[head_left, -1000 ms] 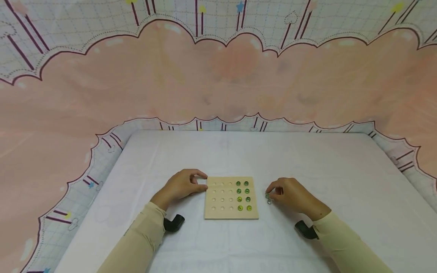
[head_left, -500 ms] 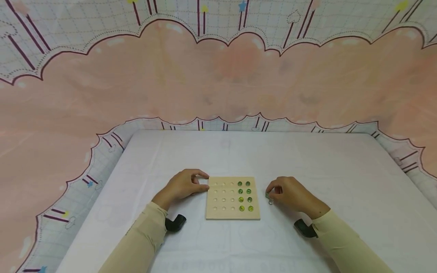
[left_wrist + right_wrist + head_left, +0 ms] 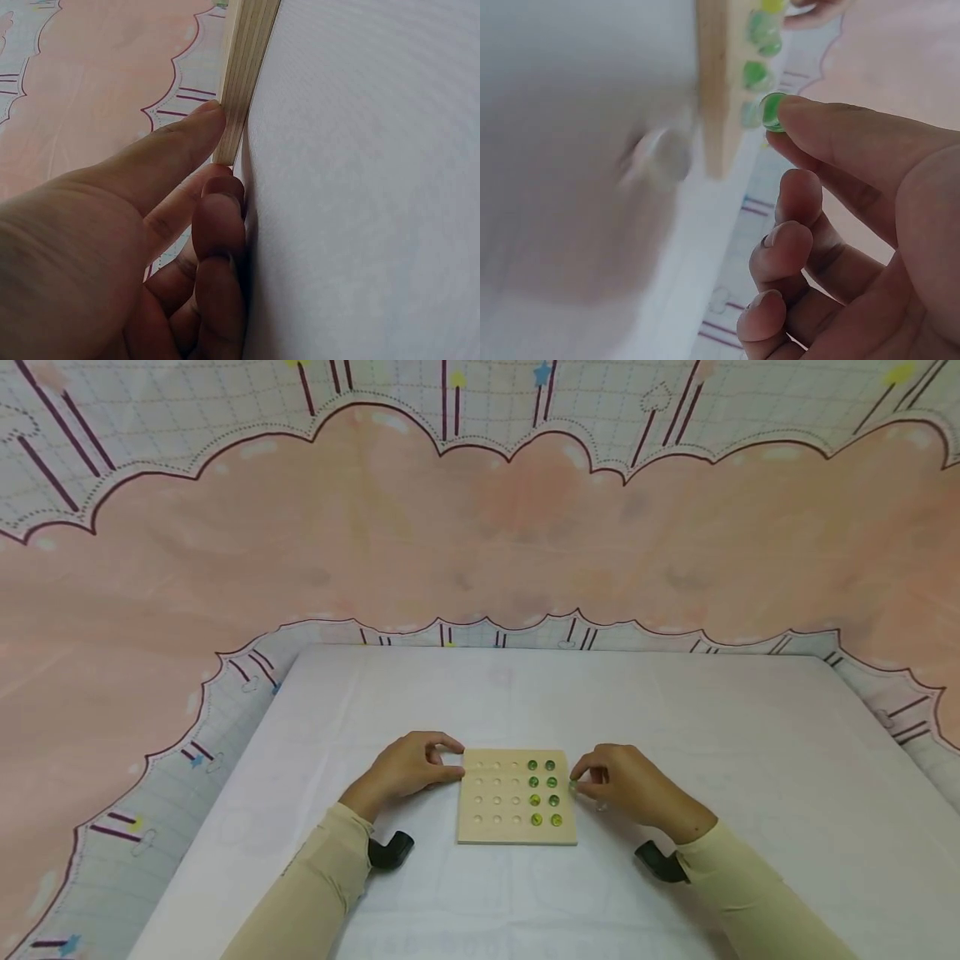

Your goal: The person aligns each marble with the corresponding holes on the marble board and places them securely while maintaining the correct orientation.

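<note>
A square wooden board (image 3: 517, 835) with rows of round hollows lies on the table. Its two right-hand columns hold green and yellow-green glass marbles (image 3: 534, 782); the hollows in the other columns are bare. At the far left corner, my left hand (image 3: 411, 766) holds the board's edge with thumb and forefinger, the other fingers curled below. Just off the right edge, my right hand (image 3: 637, 785) pinches a green marble (image 3: 772, 112) between thumb and forefinger, above the table. A clear marble (image 3: 667, 156) rests on the cloth beneath that hand, partly hidden in the head view.
White cloth (image 3: 420, 893) covers the table around the board. A patterned peach and white backdrop (image 3: 450, 543) hangs behind and along the sides. Black curved wrist mounts (image 3: 392, 851) jut out from both sleeves.
My right hand has lifted a green marble off the cloth and moved left toward the board's right edge. The left hand stays at the board's corner. The whole head view has shifted slightly.
</note>
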Available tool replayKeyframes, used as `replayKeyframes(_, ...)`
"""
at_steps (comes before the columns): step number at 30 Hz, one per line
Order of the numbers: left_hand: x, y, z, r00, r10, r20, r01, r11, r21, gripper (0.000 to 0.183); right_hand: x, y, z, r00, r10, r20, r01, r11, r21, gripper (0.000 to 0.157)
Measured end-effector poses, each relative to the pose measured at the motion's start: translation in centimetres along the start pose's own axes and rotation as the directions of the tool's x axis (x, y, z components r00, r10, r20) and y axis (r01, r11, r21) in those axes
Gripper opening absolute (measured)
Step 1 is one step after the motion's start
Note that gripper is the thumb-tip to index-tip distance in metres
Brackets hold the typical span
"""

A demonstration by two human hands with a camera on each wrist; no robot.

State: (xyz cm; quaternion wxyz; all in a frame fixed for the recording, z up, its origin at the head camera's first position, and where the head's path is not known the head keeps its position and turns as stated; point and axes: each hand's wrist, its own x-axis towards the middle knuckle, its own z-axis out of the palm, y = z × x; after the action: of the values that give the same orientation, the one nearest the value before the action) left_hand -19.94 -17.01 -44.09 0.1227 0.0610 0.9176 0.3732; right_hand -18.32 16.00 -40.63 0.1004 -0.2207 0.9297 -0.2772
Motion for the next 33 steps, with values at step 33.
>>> replayKeyframes(33,-0.2,-0.1,0.1,1.000,0.019,-0.011,-0.019,1.000,0.010,0.035,1.2,-4.8,5.0,0.979,-0.193,0.063,0.196,0.980,-0.044,0.011)
